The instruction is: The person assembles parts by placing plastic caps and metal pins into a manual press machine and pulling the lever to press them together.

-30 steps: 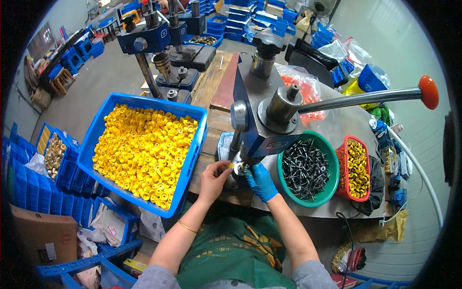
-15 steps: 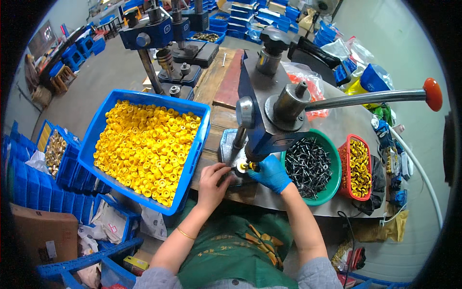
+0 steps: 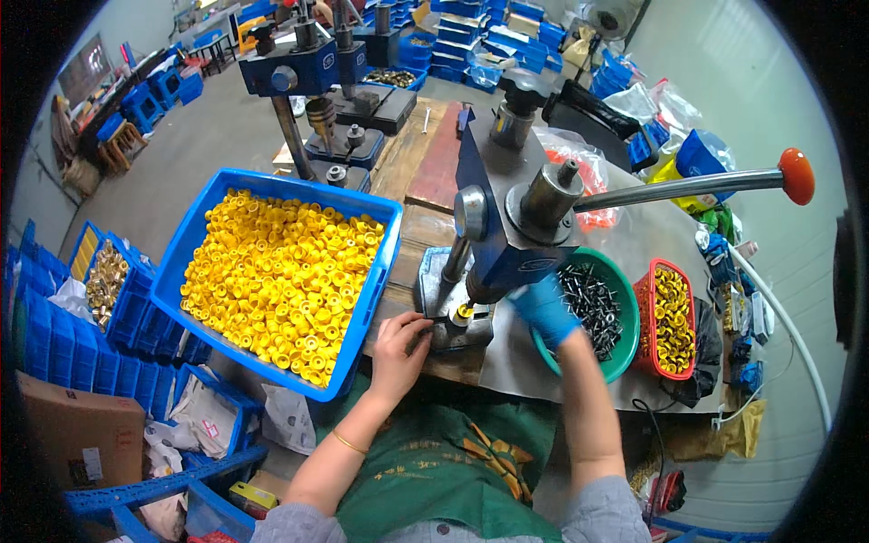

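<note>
A blue hand press (image 3: 518, 213) stands before me, with a yellow cap (image 3: 463, 313) in the fixture on its metal base (image 3: 466, 335). My left hand (image 3: 401, 351) is at the left side of that fixture, fingertips closed at a small dark piece I cannot make out. My right hand (image 3: 546, 309), in a blue glove, is blurred by motion between the press and a green bowl (image 3: 625, 348). Black screw-like parts (image 3: 593, 303) fill the bowl. Whether the gloved fingers hold anything is hidden.
Left of the press, a blue bin (image 3: 165, 281) holds many yellow caps (image 3: 281, 281). A red basket (image 3: 645, 339) of yellow-and-dark parts stands right of the bowl. The press lever (image 3: 683, 190) reaches out rightward to a red knob (image 3: 797, 176). Other presses (image 3: 303, 72) stand behind the bin.
My right hand has left the fixture and moved right, to the green bowl's left rim. My left hand has stayed at the fixture. The whole view has shifted slightly.
</note>
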Motion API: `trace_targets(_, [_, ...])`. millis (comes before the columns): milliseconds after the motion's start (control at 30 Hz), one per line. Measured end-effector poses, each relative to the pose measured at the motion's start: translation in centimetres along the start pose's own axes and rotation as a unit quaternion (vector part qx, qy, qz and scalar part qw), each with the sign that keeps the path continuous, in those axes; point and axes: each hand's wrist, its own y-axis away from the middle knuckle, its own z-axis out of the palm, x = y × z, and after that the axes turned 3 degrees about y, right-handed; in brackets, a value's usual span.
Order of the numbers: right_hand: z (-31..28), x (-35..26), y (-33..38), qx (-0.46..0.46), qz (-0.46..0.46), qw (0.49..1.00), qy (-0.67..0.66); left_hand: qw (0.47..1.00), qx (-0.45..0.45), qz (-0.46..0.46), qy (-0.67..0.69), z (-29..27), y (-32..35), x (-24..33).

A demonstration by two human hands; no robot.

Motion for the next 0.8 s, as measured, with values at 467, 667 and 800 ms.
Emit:
trace_targets(467, [-14.6,-6.8,13.2,-0.078,-0.011,0.997,0.026,0.997,-0.032,0.003,0.063,2.1,0.6,-0.7])
trace_targets(667, [-11.8,-7.1,11.6,-0.178,0.093,0.963,-0.178,0.997,-0.037,0.023,0.067,2.4,0.1,0.9])
trace_targets(800, [-17.1,-11.0,10.8,-0.044,-0.069,0.911,-0.405,0.997,-0.049,0.007,0.062,1.6,0.0,1.3])
